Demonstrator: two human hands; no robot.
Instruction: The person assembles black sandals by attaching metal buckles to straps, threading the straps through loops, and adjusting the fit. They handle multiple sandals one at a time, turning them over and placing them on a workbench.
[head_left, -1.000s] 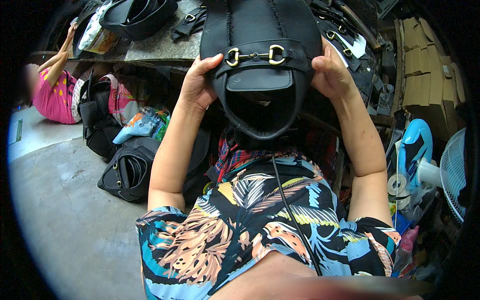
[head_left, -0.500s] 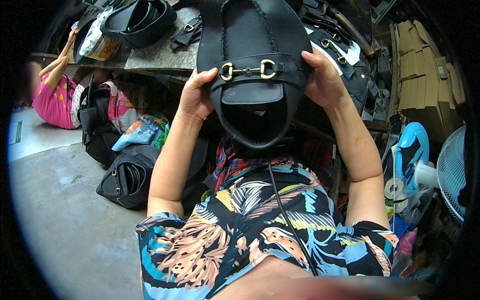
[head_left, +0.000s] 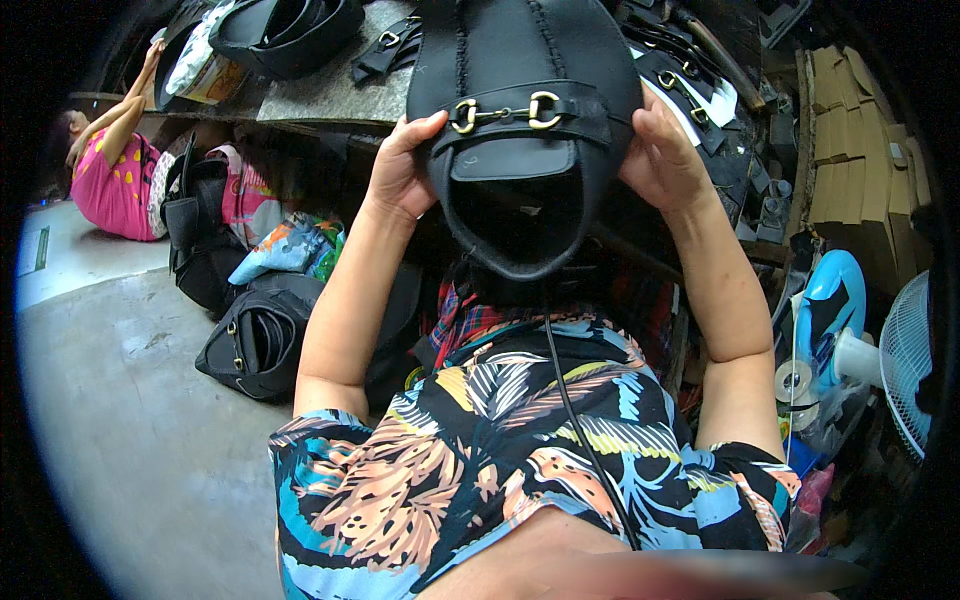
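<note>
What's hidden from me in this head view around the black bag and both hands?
- Black bag: its top is cut off by the picture's upper edge.
- Left hand and right hand: the fingers wrap behind the bag's sides, so the grip there is hidden.
- Bag opening: too dark to see inside.
- Workbench: the bag covers its middle.
- Lap area: hidden by the patterned shirt.
</note>
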